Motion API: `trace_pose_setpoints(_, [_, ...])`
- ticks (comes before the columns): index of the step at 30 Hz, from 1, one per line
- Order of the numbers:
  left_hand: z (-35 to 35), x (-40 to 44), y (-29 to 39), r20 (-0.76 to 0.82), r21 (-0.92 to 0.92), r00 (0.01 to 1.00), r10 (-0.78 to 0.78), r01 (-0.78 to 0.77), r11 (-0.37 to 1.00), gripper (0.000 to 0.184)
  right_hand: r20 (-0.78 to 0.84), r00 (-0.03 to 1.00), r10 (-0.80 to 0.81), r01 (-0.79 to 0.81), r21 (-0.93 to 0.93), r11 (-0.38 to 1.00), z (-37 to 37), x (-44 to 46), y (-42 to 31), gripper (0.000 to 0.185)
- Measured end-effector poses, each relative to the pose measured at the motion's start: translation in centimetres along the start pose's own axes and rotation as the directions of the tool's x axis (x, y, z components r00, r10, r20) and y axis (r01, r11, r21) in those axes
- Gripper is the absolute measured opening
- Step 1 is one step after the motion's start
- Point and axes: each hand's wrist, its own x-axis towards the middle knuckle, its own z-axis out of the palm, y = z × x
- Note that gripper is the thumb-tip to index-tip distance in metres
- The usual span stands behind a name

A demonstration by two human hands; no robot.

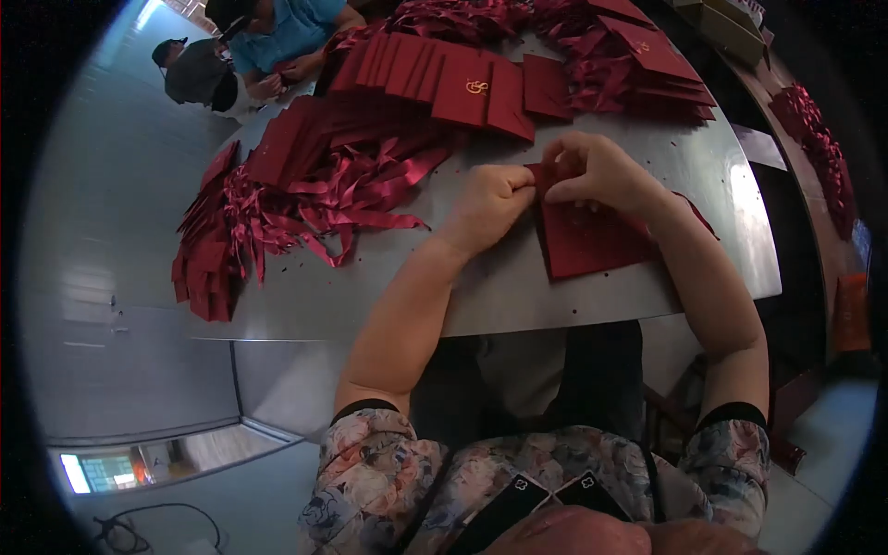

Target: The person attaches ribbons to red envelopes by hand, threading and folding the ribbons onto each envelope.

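A flat dark red gift bag (592, 242) lies on the metal table in front of me. My left hand (495, 203) is closed, with thumb and fingers pinching the bag's upper left corner. My right hand (597, 176) bends over the top edge of the same bag, its thumb and fingertips closed on it; any ribbon end between them is too small to make out. A bit of dark red ribbon (698, 215) shows beyond my right forearm. Part of the bag's right side is hidden under that forearm.
Red bags with loose ribbons (324, 199) are heaped left on the metal table (481, 301). A row of bags (444, 83), one with a gold emblem, lies behind my hands. Another stack (647, 79) stands back right. Across the table is a person in blue (287, 37).
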Motion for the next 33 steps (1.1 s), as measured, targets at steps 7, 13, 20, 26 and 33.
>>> trace_pose_setpoints(7, [-3.8,-0.1,-2.1,-0.118,0.244,0.964,-0.237,0.259,0.934,0.018,0.036,0.999,0.011,-0.010,-0.012,1.000,-0.4,-0.4,-0.7,0.050])
trace_pose_setpoints(13, [-3.8,0.2,-4.4,-0.308,0.517,0.930,-0.200,0.340,0.785,0.023,-0.008,0.991,-0.133,0.127,-0.266,0.956,-4.5,-2.1,-2.0,0.050])
trace_pose_setpoints(20, [-4.2,0.3,-4.3,-0.414,0.486,0.851,-0.324,0.507,0.711,0.022,-0.130,0.990,-0.057,-0.006,-0.440,0.898,-11.2,-4.3,-1.4,0.022])
trace_pose_setpoints(26, [-3.9,0.2,-4.1,-0.606,0.379,0.773,-0.188,0.489,0.786,0.019,-0.168,0.967,-0.190,0.121,-0.354,0.928,-12.5,-4.0,-0.1,0.013])
trace_pose_setpoints(33, [-1.8,-0.4,-0.8,-0.072,0.140,0.876,-0.477,0.482,0.865,0.027,-0.397,0.884,-0.246,0.149,-0.260,0.954,-8.9,-1.9,-0.3,0.016])
